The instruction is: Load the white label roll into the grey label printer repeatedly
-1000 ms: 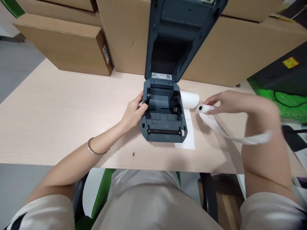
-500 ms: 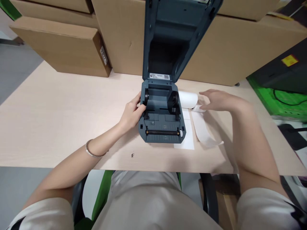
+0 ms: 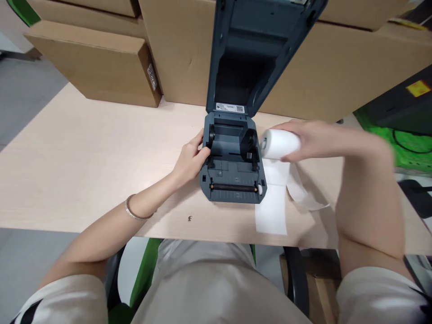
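Note:
A dark grey label printer (image 3: 232,168) stands on the table with its lid (image 3: 249,58) raised. Inside it are two black roll holders and a black roller near the front edge; no roll lies between the holders. My left hand (image 3: 191,157) is closed on the printer's left side, thumb over the rim. To the right of the printer, my right hand (image 3: 300,139) grips a white label roll (image 3: 281,143) by its right end, with the roll's core facing the printer. A strip of labels (image 3: 272,198) hangs from the roll onto the table.
Another curled white paper strip (image 3: 305,193) lies right of the label strip. Cardboard boxes (image 3: 91,67) line the back of the table (image 3: 84,166). A small dark mark (image 3: 190,218) is near the front edge. Black equipment on a green surface (image 3: 408,153) is at the far right.
My right hand has closed on the label roll and lifted it from the table beside the printer. The label strip now reaches closer to the front edge. My left hand stays on the printer.

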`<state>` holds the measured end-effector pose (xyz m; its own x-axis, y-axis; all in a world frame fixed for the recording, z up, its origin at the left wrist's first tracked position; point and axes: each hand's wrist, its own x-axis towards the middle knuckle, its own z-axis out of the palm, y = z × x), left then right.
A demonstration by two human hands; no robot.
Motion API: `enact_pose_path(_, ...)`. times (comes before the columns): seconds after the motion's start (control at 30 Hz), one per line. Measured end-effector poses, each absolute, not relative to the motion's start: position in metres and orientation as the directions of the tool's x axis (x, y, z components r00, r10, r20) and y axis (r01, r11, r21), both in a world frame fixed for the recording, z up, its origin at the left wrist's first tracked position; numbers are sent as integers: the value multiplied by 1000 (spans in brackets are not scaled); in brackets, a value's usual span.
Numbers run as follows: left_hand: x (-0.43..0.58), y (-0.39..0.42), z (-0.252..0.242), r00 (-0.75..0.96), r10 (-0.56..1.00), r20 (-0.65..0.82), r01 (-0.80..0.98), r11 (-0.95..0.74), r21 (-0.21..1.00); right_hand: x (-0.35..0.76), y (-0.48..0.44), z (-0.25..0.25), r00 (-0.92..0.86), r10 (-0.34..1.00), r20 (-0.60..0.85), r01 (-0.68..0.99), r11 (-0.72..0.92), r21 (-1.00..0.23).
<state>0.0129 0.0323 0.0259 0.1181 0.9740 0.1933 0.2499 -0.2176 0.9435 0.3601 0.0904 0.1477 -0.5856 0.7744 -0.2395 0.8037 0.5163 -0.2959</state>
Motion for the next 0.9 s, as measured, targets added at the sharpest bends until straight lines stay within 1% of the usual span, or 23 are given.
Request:
enact_pose_path(0.1,13,32,26,140,968,208,231,-236,944,374,83,182,-670,706,-229,736,591,-330)
enact_pose_path(0.2,13,33,26,171,959,225,221,-260,940,358,78,202,-734,650,-199,672,649,-358)
enact_pose_path(0.3,12,34,26,177,957,228,217,-264,940,317,77,205,-732,670,-124,659,652,-375)
enact_pose_path(0.37,11,34,27,176,959,224,222,-260,940,288,80,199,-721,689,-67,650,640,-410)
enact_pose_path(0.43,11,33,27,176,964,201,242,-240,940,267,84,189,-719,694,-36,642,645,-415)
enact_pose_path(0.53,10,31,28,171,971,167,262,-208,942,250,91,171,-705,707,-61,680,649,-340)
enact_pose_path(0.63,11,30,28,167,971,171,267,-211,940,243,95,152,-680,730,-71,720,646,-253)
enact_pose_path(0.8,12,30,29,136,976,167,286,-200,937,229,97,117,-666,745,-11,745,666,-37)
enact_pose_path(0.9,12,31,29,143,974,177,278,-211,937,224,91,107,-658,753,-16,753,658,14)
